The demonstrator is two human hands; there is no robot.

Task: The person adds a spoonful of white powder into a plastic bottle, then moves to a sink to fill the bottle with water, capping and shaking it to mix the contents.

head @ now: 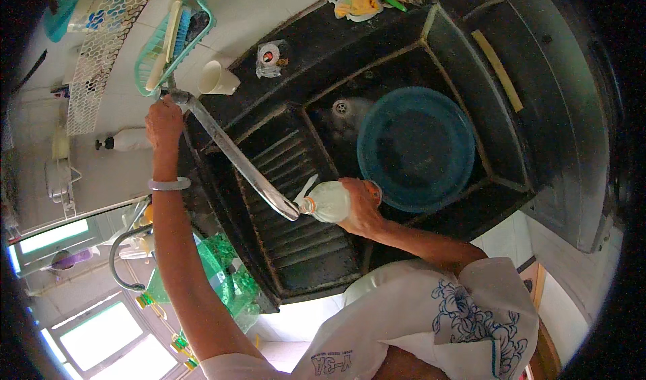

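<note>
My left hand (pixel 164 117) is closed on the handle end of the metal faucet at the wall, its handle mostly hidden by the fingers. From there the long faucet spout (pixel 237 163) slopes down over the ribbed drainboard. My right hand (pixel 362 206) grips a translucent plastic bottle (pixel 330 202) lying tilted, its orange-ringed mouth at the spout's tip. Whether water runs into it cannot be made out. Beside the bottle's neck a pale strip (pixel 306 188) sticks out. A round blue-green plastic basin (pixel 416 148) stands in the dark sink, close beyond the right hand.
A green plastic basket (pixel 174 41) with brushes hangs on the wall above a white cup (pixel 217 78). The sink drain (pixel 341 108) lies left of the basin. On the back ledge sits a plastic-wrapped roll (pixel 268 57). A pump bottle (pixel 128 139) is near the left hand.
</note>
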